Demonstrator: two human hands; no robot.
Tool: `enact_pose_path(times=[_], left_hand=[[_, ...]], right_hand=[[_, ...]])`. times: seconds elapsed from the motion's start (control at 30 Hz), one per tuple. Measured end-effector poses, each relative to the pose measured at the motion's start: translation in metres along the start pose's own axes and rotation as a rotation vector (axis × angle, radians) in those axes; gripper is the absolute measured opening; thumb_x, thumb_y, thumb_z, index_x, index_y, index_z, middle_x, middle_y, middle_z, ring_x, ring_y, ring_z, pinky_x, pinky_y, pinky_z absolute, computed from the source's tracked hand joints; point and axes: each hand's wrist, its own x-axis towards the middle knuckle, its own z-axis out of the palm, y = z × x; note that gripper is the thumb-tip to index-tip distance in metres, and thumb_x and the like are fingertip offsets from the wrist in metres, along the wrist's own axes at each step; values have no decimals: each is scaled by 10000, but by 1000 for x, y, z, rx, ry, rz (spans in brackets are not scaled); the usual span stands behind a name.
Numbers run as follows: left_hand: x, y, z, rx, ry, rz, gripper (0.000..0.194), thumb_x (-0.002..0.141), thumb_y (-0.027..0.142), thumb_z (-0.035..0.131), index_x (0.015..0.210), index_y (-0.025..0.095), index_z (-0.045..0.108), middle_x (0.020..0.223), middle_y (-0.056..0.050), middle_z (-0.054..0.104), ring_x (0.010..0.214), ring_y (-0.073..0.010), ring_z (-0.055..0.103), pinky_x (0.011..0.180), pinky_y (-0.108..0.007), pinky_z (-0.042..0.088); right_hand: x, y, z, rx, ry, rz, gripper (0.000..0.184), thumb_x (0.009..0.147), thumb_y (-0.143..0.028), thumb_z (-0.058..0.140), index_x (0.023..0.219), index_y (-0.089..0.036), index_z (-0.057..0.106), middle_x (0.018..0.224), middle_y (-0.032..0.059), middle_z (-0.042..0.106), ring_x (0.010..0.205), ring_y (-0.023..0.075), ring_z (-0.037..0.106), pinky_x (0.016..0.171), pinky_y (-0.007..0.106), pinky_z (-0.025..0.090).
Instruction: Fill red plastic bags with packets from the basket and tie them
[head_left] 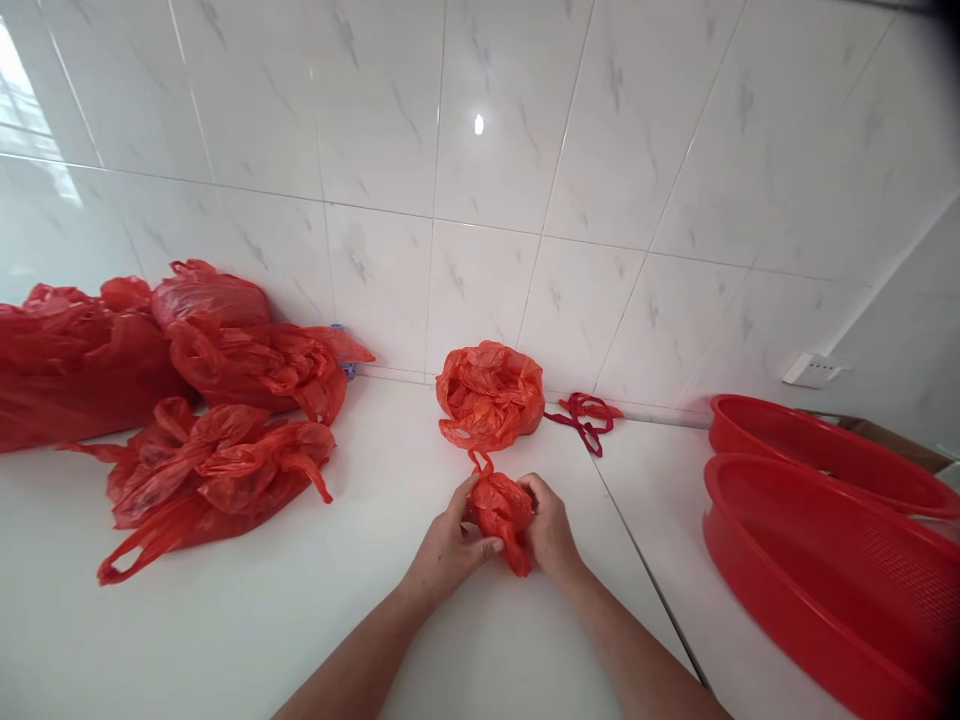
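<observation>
While both bare hands close on one item, the entry begins there: small crumpled red thin-plastic bag point(501, 503), on or just above the smooth white tabletop point(480, 640), contents not visible. Left hand point(454, 550): thumb and fingers gripping its left side. Right hand point(551, 525): curled fingers holding its right side. Likely hazards: film tearing, should the fingers pull hard at a thin spot; the upper loop snagging on the rounded, bunched red plastic bag point(491, 390) just beyond, contact between them unclear. Near that, by the wall: tangled dark-red strap point(589, 430). Far left: several filled red plastic bags point(225, 470). Far right: two round red plastic basins point(787, 530).
</observation>
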Motion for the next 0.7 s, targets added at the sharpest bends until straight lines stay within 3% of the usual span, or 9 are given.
enact_pose_path(times=[0.1,0.2,0.3,0.37,0.53,0.63,0.7], left_hand=[[3,-3,-3,-50,116,-26,357,756,241,555,1111,220,544,864,-15,636,763,-150,575,697,-273,443],[5,-8,-13,-111,284,-26,109,757,266,535,839,200,565,697,23,558,657,-121,510,633,-240,402],[5,-8,-24,-187,381,-58,109,740,303,549,732,195,531,700,21,559,656,-121,507,620,-231,392],[4,-7,-27,-188,416,-74,123,726,316,567,737,198,535,718,20,574,660,-122,511,624,-233,398],[2,-3,-29,-272,465,-127,257,733,429,607,720,195,502,695,27,563,662,-126,538,621,-245,442],[1,-2,-31,-451,419,-168,346,742,518,585,705,186,494,722,2,596,684,-145,575,637,-269,476],[1,0,-30,-531,342,-173,381,758,557,544,728,178,526,729,-19,619,650,-148,575,621,-276,476]], right_hand=[[4,6,-3,-21,12,27,54,699,-228,472,648,-215,457,595,-58,479,564,114,401,521,229,334],[14,14,-19,-10,172,78,58,699,-268,527,711,-216,504,640,-39,532,591,130,470,557,248,383],[21,19,-37,105,330,186,141,701,-335,564,762,-219,512,683,-9,574,604,151,539,565,275,435],[22,21,-44,153,335,214,176,714,-378,572,767,-222,510,666,-3,582,589,154,553,554,279,445],[17,24,-39,360,211,298,354,775,-566,491,776,-214,530,613,20,599,546,170,561,502,288,433],[10,16,-28,636,-42,390,482,795,-651,433,928,-207,566,741,56,643,638,189,607,553,308,465],[2,2,-19,711,-231,351,475,786,-618,505,1044,-224,567,919,71,661,806,203,631,680,334,494]])
